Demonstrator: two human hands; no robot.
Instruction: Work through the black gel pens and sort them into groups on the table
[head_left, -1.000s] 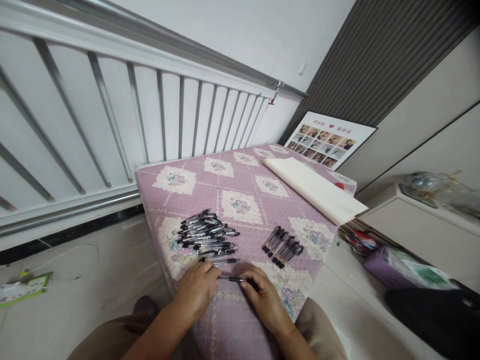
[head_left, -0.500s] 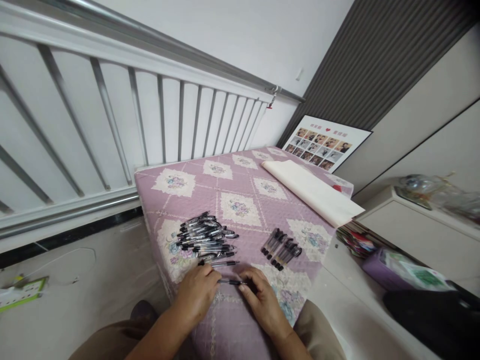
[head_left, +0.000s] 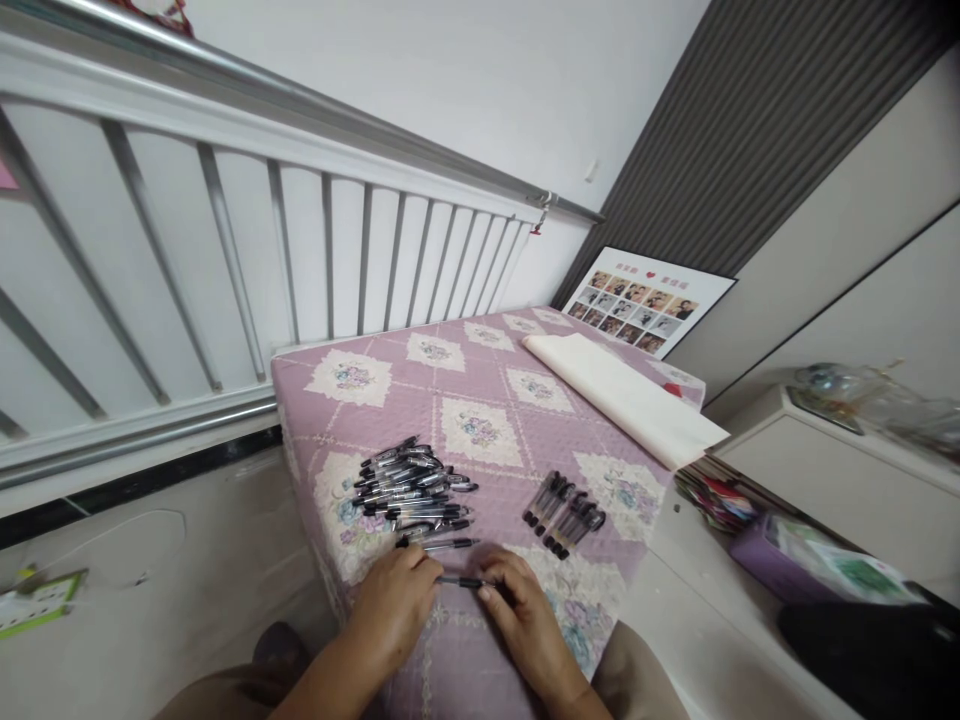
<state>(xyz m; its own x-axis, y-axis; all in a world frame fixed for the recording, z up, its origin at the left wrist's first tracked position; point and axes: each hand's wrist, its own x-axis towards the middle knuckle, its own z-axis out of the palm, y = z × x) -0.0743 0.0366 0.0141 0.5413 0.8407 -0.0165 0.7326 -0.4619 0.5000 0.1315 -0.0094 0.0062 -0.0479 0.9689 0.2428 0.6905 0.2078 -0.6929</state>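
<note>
Both my hands hold one black pen (head_left: 463, 582) between them, low over the purple quilted table cover (head_left: 480, 400). My left hand (head_left: 394, 605) pinches its left end with closed fingers. My right hand (head_left: 525, 615) grips its right end, fingers curled. Just beyond my left hand lies a pile of several black pens (head_left: 411, 485). A smaller row of several pens (head_left: 564, 505) lies ahead of my right hand.
A rolled cream sheet (head_left: 626, 395) lies at the table's far right, with a photo board (head_left: 637, 300) leaning on the wall behind. A white railing (head_left: 300, 250) runs along the left. A purple bin (head_left: 780, 545) and clutter stand on the right.
My hands have stayed on the pen and closed together slightly. The view has tilted a little, so everything sits lower in the picture.
</note>
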